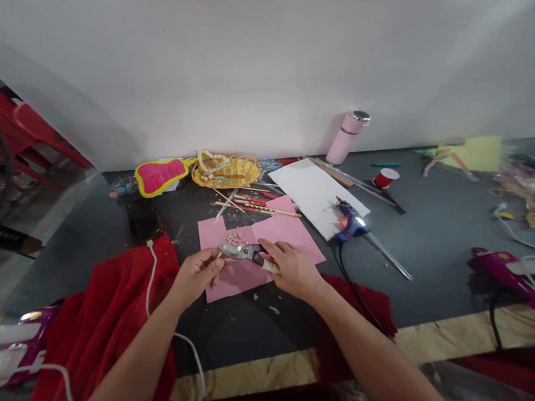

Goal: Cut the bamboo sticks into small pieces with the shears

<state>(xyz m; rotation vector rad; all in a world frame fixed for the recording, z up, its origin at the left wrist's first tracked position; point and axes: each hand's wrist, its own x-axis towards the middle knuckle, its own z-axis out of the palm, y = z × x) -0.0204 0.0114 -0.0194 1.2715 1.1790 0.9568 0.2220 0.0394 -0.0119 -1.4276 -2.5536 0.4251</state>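
Observation:
My right hand is wrapped round the handles of a pair of pruning shears, whose metal jaws point left. In a pinch between thumb and fingers, my left hand has a short, thin wooden stick right at the jaws; most of the stick is hidden by the fingers. Below the shears lies pink paper. Small cut wooden bits are heaped on it, just beyond the jaws. Several chopstick-like sticks with red parts lie behind the paper.
A wicker basket and a pink-yellow paddle-shaped piece stand at the back. To the right, a blue glue gun rests on a white board, its cord crossing the table edge. A pink flask, phone and red cloth surround the work.

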